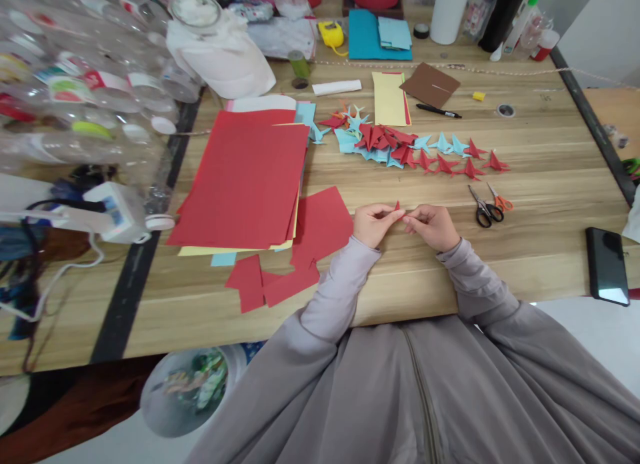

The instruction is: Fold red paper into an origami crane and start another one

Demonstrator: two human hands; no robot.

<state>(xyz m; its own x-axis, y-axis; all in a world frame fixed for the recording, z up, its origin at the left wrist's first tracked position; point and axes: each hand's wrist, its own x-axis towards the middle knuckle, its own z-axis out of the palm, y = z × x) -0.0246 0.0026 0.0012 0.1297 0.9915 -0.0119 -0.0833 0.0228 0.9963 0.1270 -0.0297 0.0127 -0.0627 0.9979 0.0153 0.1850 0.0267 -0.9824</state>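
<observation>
Between my hands is a small piece of folded red paper, mostly covered by my fingers. My left hand pinches it, its tip sticking up past the thumb. My right hand is closed at the piece's right side, thumb and forefinger together; whether it grips the paper too is hard to make out. Beyond my hands lie rows of folded red paper cranes and light blue paper cranes. Left of my left hand rest cut red paper pieces and a stack of red sheets.
Black-handled scissors and orange-handled scissors lie right of my hands. A phone is at the right edge. Farther back are a black pen, brown paper and a yellow tape measure. Plastic bottles crowd the left.
</observation>
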